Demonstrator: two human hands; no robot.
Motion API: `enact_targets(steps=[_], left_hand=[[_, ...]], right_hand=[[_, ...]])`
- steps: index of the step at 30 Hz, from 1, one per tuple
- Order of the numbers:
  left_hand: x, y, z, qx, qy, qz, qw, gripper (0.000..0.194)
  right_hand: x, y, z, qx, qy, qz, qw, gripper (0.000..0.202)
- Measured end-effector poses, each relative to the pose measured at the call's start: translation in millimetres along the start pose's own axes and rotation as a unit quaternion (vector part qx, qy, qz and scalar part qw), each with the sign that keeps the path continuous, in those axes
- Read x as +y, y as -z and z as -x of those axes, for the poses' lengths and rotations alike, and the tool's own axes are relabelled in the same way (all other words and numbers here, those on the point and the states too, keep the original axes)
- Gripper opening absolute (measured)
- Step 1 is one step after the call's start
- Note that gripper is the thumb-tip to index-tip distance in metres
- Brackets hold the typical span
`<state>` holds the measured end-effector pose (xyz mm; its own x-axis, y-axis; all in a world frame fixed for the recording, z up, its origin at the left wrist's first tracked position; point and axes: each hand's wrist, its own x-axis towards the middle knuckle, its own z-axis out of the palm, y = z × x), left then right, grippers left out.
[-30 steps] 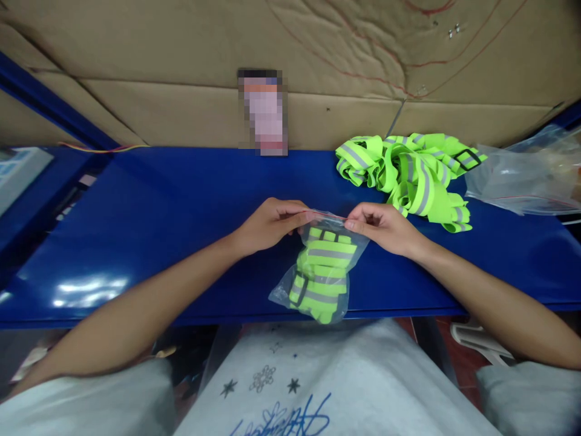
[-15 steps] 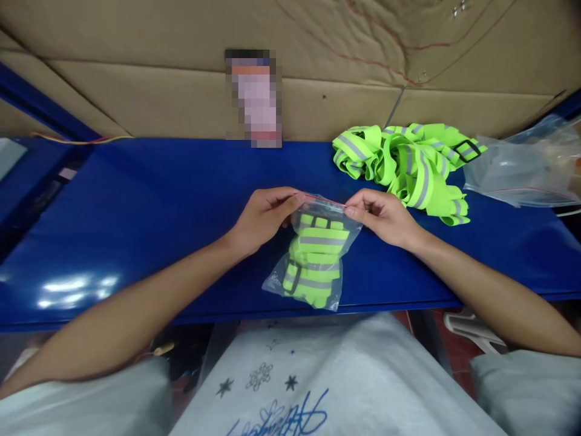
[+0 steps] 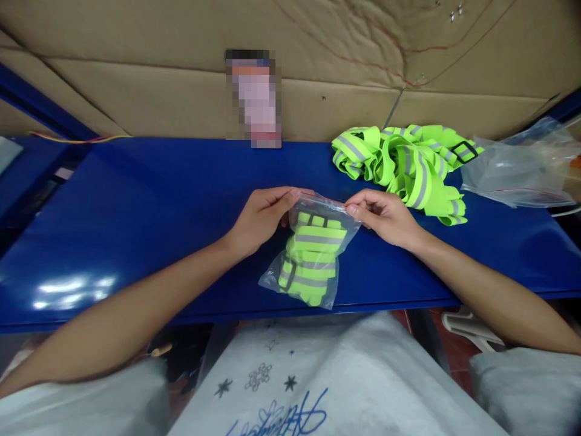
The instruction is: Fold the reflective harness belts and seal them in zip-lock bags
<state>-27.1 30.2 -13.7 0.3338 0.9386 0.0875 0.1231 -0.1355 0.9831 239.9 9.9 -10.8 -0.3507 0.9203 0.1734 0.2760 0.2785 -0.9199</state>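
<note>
Zip bag, mouth pointing away, long axis slanting bodyward, left hand, right hand pinching its rim

White glare on the blue tabletop, blocky pixelated patch beyond

Blue table with tangled neon-green straps, clear plastic bags alongside.
</note>
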Motion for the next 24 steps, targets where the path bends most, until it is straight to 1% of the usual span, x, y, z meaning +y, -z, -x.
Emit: enact_targets(steps=[3,5,10,12,14,16,17,19,21,22,24], left_hand=[[2.2,1.1,0.6,0.007,-0.007,-0.022,1.000,0.041],[4.1,2.6,0.9,0.002,-0.012,-0.038,0.999,0.040],[8.4,3.4,2.5,-0.041,-0.018,-0.044,0.998,0.033],[9.3,0.8,4.6,-0.074,-0.021,-0.045,0.996,0.029],[9.3,-2.8,7.9,-0.104,-0.031,-0.041,0.993,0.027],[8.5,-6.1,12.2,-0.113,-0.055,-0.045,0.991,0.027],[8.1,-7.2,14.6,-0.109,-0.070,-0.054,0.990,0.028],[7.9,-8.6,19.2,-0.097,-0.099,-0.082,0.987,0.031],[8.3,-9.1,22.9,-0.092,-0.122,-0.110,0.982,0.030],[8.6,-9.3,24.3,-0.091,-0.130,-0.119,0.980,0.030],[9.0,-9.9,26.2,-0.089,-0.143,-0.139,0.976,0.027]], right_hand=[[0.8,-0.5,0.5,-0.001,0.008,-0.004,1.000,0.031],[1.9,-0.8,1.5,0.001,0.013,0.002,1.000,0.030],[4.0,-4.0,5.6,0.019,0.029,0.062,0.997,0.030],[3.6,-6.4,7.1,0.013,0.060,0.094,0.994,0.027],[2.1,-8.6,8.7,0.016,0.112,0.137,0.984,0.024],[-0.8,-9.6,10.8,0.020,0.183,0.196,0.963,0.019],[-2.9,-9.6,12.1,0.015,0.221,0.234,0.947,0.018],[-8.1,-8.7,15.1,0.001,0.283,0.321,0.904,0.018],[-13.9,-7.5,18.1,-0.004,0.319,0.393,0.862,0.018],[-16.5,-7.0,19.4,-0.004,0.326,0.415,0.849,0.017],[-20.3,-6.7,21.2,-0.008,0.331,0.433,0.838,0.013]])
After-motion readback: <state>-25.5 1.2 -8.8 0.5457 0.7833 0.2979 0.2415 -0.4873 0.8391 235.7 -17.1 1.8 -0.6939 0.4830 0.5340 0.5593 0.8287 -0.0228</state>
